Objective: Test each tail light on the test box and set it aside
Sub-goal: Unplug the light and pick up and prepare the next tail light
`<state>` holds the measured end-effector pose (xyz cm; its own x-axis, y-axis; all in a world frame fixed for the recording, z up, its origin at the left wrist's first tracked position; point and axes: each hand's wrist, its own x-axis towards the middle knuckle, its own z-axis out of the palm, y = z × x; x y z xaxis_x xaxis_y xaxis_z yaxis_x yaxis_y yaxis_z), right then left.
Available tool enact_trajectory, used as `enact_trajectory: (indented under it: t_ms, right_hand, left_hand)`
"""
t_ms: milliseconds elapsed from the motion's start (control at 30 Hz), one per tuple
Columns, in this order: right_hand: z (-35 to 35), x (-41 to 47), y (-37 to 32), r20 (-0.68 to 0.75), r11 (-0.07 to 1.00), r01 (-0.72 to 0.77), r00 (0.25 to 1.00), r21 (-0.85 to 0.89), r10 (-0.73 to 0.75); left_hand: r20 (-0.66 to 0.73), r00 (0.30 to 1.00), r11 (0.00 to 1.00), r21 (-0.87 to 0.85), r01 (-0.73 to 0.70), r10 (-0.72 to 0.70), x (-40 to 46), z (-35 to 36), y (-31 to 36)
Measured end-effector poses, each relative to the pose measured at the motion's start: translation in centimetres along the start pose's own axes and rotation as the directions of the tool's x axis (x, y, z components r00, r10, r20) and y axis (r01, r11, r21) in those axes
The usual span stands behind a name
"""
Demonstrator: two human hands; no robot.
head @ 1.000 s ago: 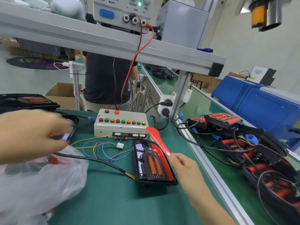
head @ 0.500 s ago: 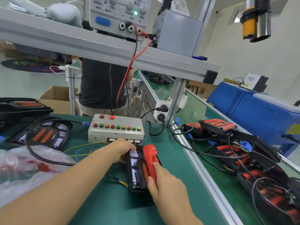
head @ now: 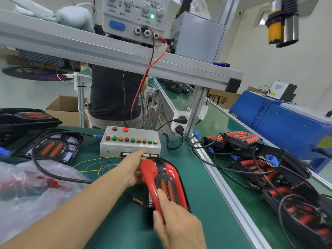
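Observation:
A red and black tail light (head: 171, 184) lies on the green mat just in front of the grey test box (head: 131, 143), whose row of coloured buttons faces me. One red lamp on the box top is lit. My left hand (head: 133, 168) holds the light's upper end, index finger stretched toward the box's front sockets. My right hand (head: 177, 226) grips the lower end of the light's red left rim (head: 151, 184), thumb on top. The light's black cable runs off to the left, and thin coloured wires (head: 93, 165) lie in front of the box.
Another tail light (head: 52, 147) lies at the left with a thick black cable looped over it. A clear plastic bag (head: 27, 193) covers the near left. Several tail lights with cables (head: 265, 169) are piled right of the aluminium rail. A power supply (head: 134, 17) sits on the shelf above. A person stands behind the bench.
My left hand came across from the left-hand light to the centre light's upper end. My right hand slid down onto its red rim, and the light turned more face-up.

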<state>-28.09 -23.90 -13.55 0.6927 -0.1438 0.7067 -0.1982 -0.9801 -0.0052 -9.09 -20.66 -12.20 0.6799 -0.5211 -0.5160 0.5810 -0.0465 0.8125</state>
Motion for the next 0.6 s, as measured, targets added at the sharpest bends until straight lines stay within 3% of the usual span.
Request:
enact_trajectory:
  t_ms: [200,600]
  right_hand:
    - [0.7,-0.1,0.0,-0.11,0.992,-0.089,0.991,-0.087,0.079]
    - [1.6,0.8,-0.8,0.005,0.989,-0.025,1.0,-0.143,0.026]
  left_hand:
    - [0.03,0.995,0.989,0.115,0.089,-0.093,-0.2,0.7,0.5]
    - [0.135,0.989,0.986,-0.166,-0.034,0.056,-1.7,1.4,-0.4]
